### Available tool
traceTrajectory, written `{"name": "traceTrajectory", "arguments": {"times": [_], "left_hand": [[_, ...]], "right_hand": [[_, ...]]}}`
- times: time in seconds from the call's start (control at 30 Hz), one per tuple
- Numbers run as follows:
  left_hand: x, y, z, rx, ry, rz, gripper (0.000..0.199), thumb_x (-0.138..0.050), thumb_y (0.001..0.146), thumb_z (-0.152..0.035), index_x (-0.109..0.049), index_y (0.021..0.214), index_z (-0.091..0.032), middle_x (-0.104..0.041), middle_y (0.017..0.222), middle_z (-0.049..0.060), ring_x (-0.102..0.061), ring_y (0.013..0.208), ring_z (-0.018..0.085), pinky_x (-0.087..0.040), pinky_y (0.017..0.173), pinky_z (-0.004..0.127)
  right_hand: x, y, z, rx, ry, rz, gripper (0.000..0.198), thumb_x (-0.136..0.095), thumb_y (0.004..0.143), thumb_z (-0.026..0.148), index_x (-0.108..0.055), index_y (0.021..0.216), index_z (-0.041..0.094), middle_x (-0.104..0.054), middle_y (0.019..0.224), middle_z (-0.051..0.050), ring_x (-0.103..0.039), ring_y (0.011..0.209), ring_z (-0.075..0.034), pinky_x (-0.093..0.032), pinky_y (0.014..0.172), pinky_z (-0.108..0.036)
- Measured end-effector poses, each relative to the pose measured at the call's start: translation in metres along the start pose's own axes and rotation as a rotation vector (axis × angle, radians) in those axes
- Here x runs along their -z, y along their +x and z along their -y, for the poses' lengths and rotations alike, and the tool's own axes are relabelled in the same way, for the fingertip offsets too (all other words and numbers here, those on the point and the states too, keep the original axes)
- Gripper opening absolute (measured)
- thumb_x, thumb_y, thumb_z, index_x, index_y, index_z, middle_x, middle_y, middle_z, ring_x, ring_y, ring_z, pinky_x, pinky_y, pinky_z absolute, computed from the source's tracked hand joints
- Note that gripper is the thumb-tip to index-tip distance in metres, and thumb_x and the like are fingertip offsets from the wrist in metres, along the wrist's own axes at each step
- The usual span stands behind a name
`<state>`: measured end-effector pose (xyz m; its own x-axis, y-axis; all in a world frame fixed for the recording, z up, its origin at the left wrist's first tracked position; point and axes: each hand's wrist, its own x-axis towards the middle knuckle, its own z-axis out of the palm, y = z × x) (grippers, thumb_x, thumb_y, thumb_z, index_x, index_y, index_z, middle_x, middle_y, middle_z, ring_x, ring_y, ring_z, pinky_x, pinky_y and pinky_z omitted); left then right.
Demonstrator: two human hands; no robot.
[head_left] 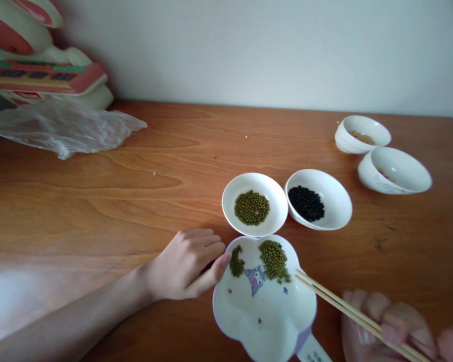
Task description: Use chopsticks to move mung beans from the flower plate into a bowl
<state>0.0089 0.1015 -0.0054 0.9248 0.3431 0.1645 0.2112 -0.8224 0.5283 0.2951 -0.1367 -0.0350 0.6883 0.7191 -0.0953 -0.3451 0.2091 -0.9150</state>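
Note:
A flower-shaped bowl [264,322] with a lilac rim, a cartoon print and a handle lies in front of me. Inside it are a larger pile of green mung beans [274,260] and a smaller one at the left. My left hand [192,264] rests at its left edge, fingers curled on the table, thumb over the rim. My right hand [392,324], at the lower right, is closed around a pair of wooden chopsticks [347,307]. Their tips are close together at the bowl's right rim, with no bean visible between them. The right hand is partly cut off and blurred.
A white bowl [230,211] of mung beans touches the flower-shaped bowl's far edge; a white bowl [337,201] of black beans adjoins it. Two more white bowls [411,171] stand farther right. A plastic bag [68,128] and a rabbit-shaped object [53,75] are at the left.

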Motion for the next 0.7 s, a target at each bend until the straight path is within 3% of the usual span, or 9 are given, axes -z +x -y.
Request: {"name": "traceTrajectory", "arguments": {"times": [0.3,0.7], "left_hand": [[0.003,0.001,0.0,-0.013,-0.015,0.007,0.038,-0.038,0.11,-0.027,-0.051,0.076,-0.019,-0.055,0.07,0.001,-0.047,0.065,0.015,-0.036,0.064,0.031],[0.002,0.001,0.001,0.117,-0.103,-0.028,0.045,-0.033,0.113,-0.04,-0.047,0.076,-0.019,-0.055,0.073,0.0,-0.049,0.065,0.012,-0.039,0.066,0.027]], "right_hand": [[-0.036,0.007,0.006,0.068,-0.083,0.036,0.069,-0.034,0.103,0.06,-0.071,0.06,0.021,-0.054,0.05,-0.005,-0.053,0.052,-0.019,-0.041,0.06,-0.039],[-0.041,0.012,-0.002,0.195,-0.086,-0.008,0.07,-0.039,0.1,0.067,-0.068,0.056,0.022,-0.05,0.049,-0.003,-0.048,0.05,-0.017,-0.037,0.055,-0.035]]}}
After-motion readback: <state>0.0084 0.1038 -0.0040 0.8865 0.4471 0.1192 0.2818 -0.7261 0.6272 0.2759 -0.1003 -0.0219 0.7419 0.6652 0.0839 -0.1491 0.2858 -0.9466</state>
